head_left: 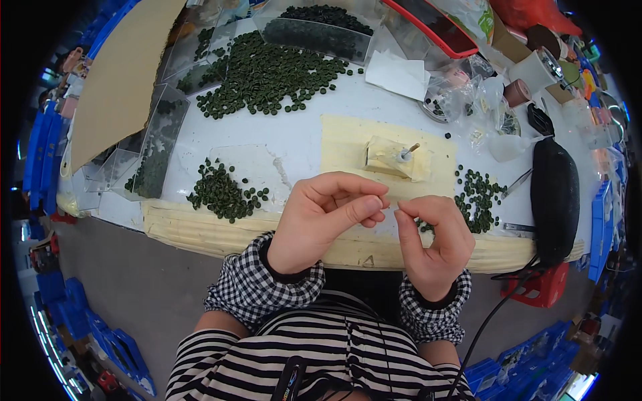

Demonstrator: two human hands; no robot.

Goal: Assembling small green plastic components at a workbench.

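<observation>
- Pinched left hand (324,217) and right hand (438,237): we cannot tell whether they grip anything
- Left disc pile (226,194) and right disc pile (478,200) flank them on the table (354,100), likely for easy reach

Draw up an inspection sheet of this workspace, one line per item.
Surface: white tabletop, cream strip along the near edge.
Things: small dark green discs in loose piles; cream block with a tilted pin.
Clutter: red-edged phone, white paper, clear bags, black pouch.
Hands: left hand and right hand, fingertips close together; anything pinched is too small to tell.
Cables: black cable hanging at right.
Surroundings: grey floor, blue bins.
</observation>
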